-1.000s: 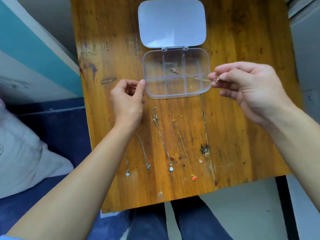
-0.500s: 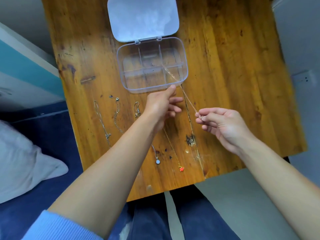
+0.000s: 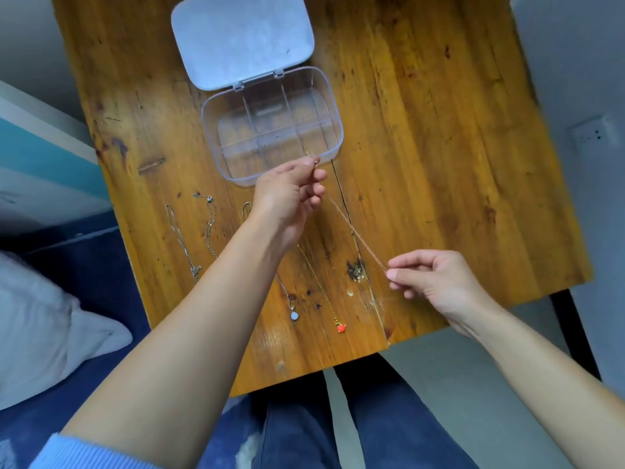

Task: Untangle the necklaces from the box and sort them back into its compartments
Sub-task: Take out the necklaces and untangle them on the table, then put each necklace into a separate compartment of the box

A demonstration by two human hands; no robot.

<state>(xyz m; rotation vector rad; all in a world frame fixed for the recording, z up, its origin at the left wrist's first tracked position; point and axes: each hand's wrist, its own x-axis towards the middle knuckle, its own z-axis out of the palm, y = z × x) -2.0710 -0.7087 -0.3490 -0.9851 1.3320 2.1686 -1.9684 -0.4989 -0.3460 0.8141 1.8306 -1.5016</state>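
Two hands on one item: left hand pinches one end just at the near rim of the box, and right hand pinches the other end, farther out from the box. The rose-gold chain is drawn straight between them, outside the box. Four necklaces lie separated in a row on the box's near side, one partly under the left forearm. Untangling looks nearly done; sorting into compartments is not yet begun.

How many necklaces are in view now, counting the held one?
5. On the table, left to right: far-left silver chain, second silver chain, white-pendant necklace partly under the left forearm, red-pendant necklace. The thin chain stretches between left hand and right hand. The arm may hide others.
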